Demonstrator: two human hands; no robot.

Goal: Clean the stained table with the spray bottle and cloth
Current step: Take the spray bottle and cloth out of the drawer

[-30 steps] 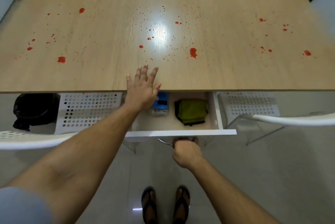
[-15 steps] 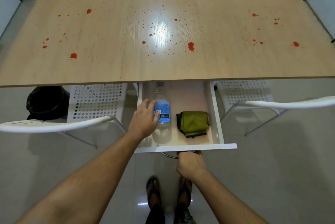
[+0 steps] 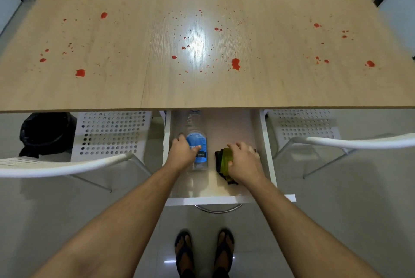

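The left hand (image 3: 183,150) curls around the clear blue-labelled plastic bottle (image 3: 195,142); the right hand (image 3: 243,160) grips the folded green cloth (image 3: 223,160), both inside the open white drawer (image 3: 267,156). Lift both straight up, clearing the stained wooden table (image 3: 292,84) edge.

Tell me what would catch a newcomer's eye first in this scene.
The red stains spattered across the long light wooden table stand out most, from left end to right, with a bright glare at the middle. Next, both hands reach into the open white drawer under the near edge: the left hand grips a clear plastic bottle with a blue label, and the right hand grips a folded green cloth.
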